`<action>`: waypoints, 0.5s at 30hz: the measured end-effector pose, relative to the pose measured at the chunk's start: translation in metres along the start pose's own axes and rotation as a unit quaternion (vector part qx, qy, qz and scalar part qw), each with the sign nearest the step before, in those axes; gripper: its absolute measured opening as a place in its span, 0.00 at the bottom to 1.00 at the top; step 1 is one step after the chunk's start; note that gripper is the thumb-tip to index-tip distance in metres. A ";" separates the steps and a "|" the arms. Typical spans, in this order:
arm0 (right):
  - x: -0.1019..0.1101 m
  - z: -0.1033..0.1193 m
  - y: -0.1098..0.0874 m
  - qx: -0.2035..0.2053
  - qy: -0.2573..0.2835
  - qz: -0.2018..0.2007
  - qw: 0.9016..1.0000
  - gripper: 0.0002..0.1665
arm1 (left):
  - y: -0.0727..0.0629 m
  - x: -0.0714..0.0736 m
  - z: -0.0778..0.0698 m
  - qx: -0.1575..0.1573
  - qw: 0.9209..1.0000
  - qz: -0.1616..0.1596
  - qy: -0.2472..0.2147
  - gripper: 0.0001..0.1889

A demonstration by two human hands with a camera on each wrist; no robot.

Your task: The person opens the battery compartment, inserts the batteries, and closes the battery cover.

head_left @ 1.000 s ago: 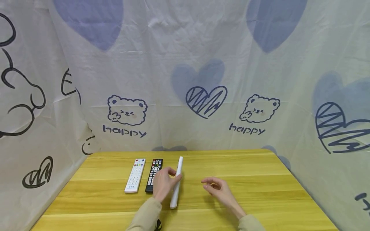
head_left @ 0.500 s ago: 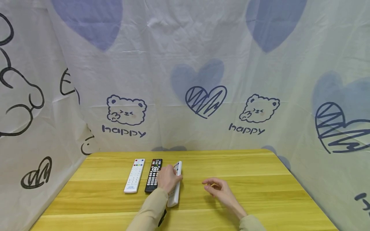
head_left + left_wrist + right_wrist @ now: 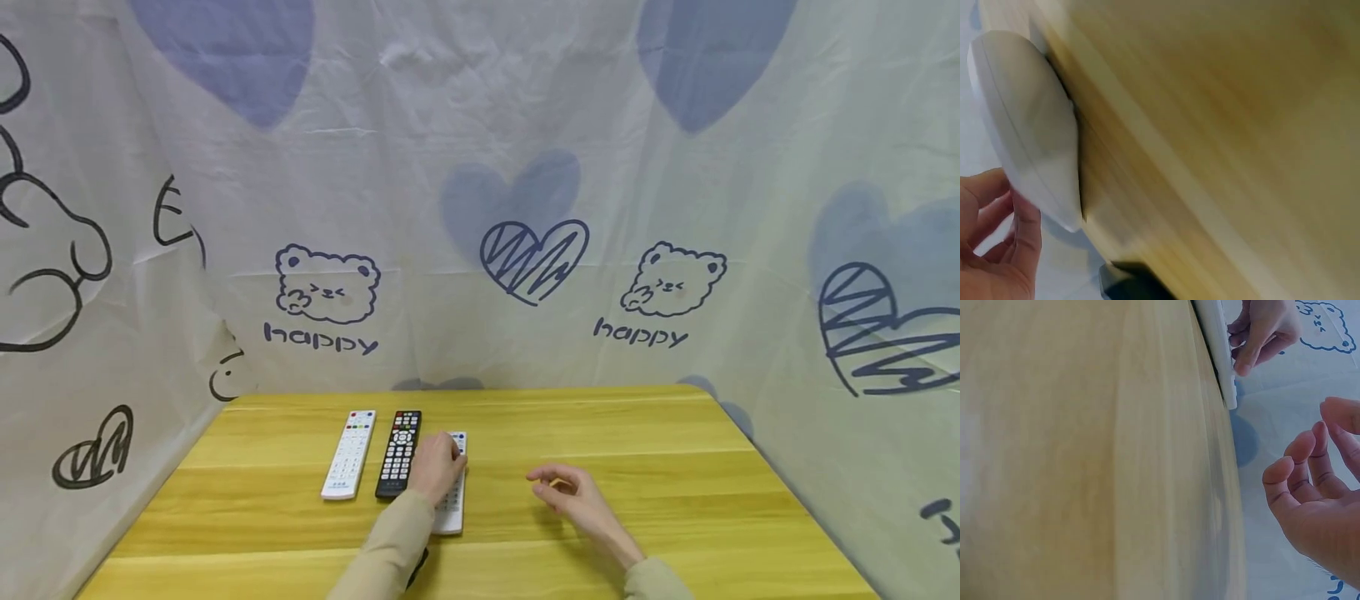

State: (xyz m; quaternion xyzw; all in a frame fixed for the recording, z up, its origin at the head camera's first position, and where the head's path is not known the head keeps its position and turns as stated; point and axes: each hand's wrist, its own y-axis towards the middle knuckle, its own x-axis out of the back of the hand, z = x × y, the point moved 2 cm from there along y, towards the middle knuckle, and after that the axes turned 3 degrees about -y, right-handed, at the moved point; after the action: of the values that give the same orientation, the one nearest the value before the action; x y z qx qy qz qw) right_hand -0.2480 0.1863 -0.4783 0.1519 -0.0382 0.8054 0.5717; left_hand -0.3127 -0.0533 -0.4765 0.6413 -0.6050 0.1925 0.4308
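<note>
My left hand (image 3: 437, 467) grips a white remote control (image 3: 452, 518) by its sides; its buttons face up and the hand covers part of them. In the left wrist view the thumb and fingers pinch the edge of this remote (image 3: 1035, 119), which lies low against the wood. The right wrist view shows the same white remote (image 3: 1217, 353) from the side, along the tabletop, with the left hand (image 3: 1269, 331) over it. To the right, my right hand (image 3: 576, 498) is held above the table with loosely bent fingers, holding nothing.
Left of the gripped remote lie a black remote control (image 3: 399, 454) and another white remote control (image 3: 349, 454), both buttons up, roughly side by side. The wooden table (image 3: 645, 433) reaches back to a printed cloth (image 3: 450, 333), which also hangs at both sides.
The gripped white remote stood on its edge a second ago; my left hand has tipped it flat, buttons up. My right hand has barely moved.
</note>
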 end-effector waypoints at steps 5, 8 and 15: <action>0.001 -0.001 -0.001 0.005 -0.003 0.009 1.000 0.22 | -0.003 0.007 0.001 -0.056 0.998 0.031 0.011 0.05; 0.002 -0.002 -0.001 0.008 -0.004 0.009 1.000 0.23 | -0.007 0.009 0.002 -0.087 0.995 0.043 0.017 0.03; 0.003 -0.003 -0.002 0.000 -0.015 0.010 1.000 0.23 | -0.017 0.012 0.004 -0.122 0.991 0.054 0.022 0.06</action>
State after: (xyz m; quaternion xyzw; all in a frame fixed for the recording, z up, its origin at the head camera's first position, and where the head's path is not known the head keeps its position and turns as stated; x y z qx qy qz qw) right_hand -0.2476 0.1907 -0.4806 0.1636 -0.0478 0.8087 0.5630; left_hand -0.2957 -0.0658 -0.4745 0.5459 -0.6480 0.1547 0.5081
